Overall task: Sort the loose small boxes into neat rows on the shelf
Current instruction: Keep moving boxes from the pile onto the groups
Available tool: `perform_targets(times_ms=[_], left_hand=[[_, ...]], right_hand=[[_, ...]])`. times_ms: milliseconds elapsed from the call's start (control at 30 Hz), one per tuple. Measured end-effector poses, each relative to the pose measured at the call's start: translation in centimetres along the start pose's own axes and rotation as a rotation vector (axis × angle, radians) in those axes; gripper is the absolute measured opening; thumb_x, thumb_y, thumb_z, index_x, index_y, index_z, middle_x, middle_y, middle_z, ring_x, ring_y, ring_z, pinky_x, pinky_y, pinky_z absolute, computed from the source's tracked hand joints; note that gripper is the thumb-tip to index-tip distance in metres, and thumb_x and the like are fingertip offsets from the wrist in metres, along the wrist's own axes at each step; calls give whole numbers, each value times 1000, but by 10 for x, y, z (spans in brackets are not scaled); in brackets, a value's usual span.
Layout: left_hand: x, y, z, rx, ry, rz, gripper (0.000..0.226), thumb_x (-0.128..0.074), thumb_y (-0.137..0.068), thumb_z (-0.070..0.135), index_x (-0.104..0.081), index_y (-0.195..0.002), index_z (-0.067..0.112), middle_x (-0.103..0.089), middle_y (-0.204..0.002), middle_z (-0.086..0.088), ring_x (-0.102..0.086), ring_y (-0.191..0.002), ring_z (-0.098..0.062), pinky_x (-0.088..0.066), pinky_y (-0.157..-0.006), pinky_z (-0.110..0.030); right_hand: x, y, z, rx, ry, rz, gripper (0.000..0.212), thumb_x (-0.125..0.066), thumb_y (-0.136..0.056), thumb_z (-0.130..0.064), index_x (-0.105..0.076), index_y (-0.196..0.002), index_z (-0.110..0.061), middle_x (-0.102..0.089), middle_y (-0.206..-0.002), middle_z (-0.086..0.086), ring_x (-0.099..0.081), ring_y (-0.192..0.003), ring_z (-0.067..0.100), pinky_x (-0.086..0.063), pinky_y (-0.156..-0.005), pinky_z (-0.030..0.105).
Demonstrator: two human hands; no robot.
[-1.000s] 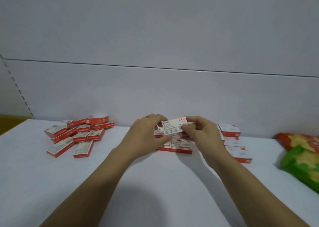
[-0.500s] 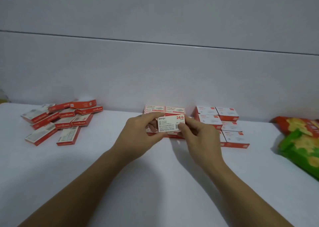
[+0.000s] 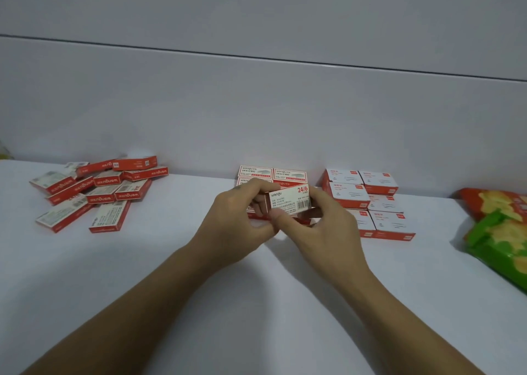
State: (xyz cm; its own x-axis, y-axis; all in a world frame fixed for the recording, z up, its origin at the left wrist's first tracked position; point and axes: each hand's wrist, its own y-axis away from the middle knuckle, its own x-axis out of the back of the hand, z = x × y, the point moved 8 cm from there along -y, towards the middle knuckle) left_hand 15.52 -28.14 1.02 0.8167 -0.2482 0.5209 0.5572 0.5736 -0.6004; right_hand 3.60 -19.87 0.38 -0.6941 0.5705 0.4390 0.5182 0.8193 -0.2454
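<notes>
From the head camera, both hands meet over the middle of the white shelf [image 3: 142, 289]. The left hand [image 3: 233, 220] and the right hand [image 3: 330, 226] together pinch one small red-and-white box [image 3: 288, 202], fingers curled round its ends, its printed label facing the camera. It sits just in front of a tidy block of matching boxes [image 3: 273, 173] set against the back panel; whether it touches the ones below is hard to tell, since the hands cover that spot. A loose heap of the same boxes [image 3: 99, 192] lies scattered well to the left. Just to the right stands a second neat group of squarer boxes [image 3: 370, 198]. At the far right edge lie a green snack bag [image 3: 502, 240] and a red one [image 3: 493, 200].
</notes>
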Motion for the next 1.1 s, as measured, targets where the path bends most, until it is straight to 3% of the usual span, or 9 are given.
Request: perform_targets(times_ms=[200,333,533,667,733,833,900,1000,1100], left_hand=[[-5,3,13,-146,-81,5,45,-80,-72,24,-64,-111,8,-66,-112,7,-63,-99,-7,-51,-86,-16],[-8,5,17,-202,-143,23,46,-76,-74,28,-65,-112,6,-69,-113,-4,-63,-104,-15,-52,-88,-22],[-13,3,11,-201,-124,-16,46,-70,-79,40,-61,-116,13,-65,-115,-2,-61,-105,-16,-53,-88,-32],[-16,0,1,-128,-67,-104,44,-75,-78,35,-57,-116,21,-60,-115,6,-54,-103,-4,-46,-89,-18],[-17,-2,-4,-47,-7,-143,41,-76,-79,33,-56,-114,26,-58,-111,15,-54,-99,0,-43,-85,-9],[-21,0,-11,105,78,-227,39,-74,-78,37,-53,-110,34,-59,-105,25,-57,-99,2,-46,-82,-10],[-22,1,-12,135,94,-250,38,-75,-76,40,-52,-106,38,-61,-104,24,-58,-99,1,-49,-81,-12],[-14,-2,-11,126,71,-190,40,-79,-72,41,-50,-100,44,-60,-103,26,-57,-96,3,-46,-76,-8],[-6,-4,-9,123,84,-123,44,-83,-69,32,-56,-103,36,-59,-102,25,-55,-96,5,-43,-74,-5]], right_hand=[[1,1,3,-50,56,51,48,-78,-67,-51,-52,-106,-38,-49,-102,-20,-42,-91,-27,-37,-66,-5],[3,1,6,-74,52,53,48,-78,-69,-49,-48,-105,-41,-53,-102,-21,-57,-87,-8,-45,-62,2],[2,-2,17,-145,-68,-37,47,-78,-69,-43,-60,-110,-30,-66,-95,-16,-63,-81,-5,-52,-65,10],[-7,-2,22,-218,-309,-170,36,-76,-79,-29,-63,-111,-22,-74,-92,-3,-70,-86,12,-59,-82,36],[-9,-3,21,-229,-448,-233,31,-69,-80,-28,-66,-107,-13,-75,-94,3,-71,-87,21,-59,-82,40],[-11,-3,18,-238,-553,-313,32,-56,-85,-27,-68,-105,-4,-74,-98,14,-71,-90,33,-58,-81,46],[-7,-4,17,-223,-503,-295,25,-50,-95,-16,-70,-103,-4,-74,-96,12,-71,-88,33,-59,-78,44],[5,-7,20,-204,-443,-171,26,-46,-94,-1,-71,-98,-7,-76,-91,5,-72,-84,25,-60,-69,33],[11,-10,22,-215,-445,-104,28,-49,-92,3,-70,-103,-11,-76,-91,2,-72,-84,21,-61,-70,33]])
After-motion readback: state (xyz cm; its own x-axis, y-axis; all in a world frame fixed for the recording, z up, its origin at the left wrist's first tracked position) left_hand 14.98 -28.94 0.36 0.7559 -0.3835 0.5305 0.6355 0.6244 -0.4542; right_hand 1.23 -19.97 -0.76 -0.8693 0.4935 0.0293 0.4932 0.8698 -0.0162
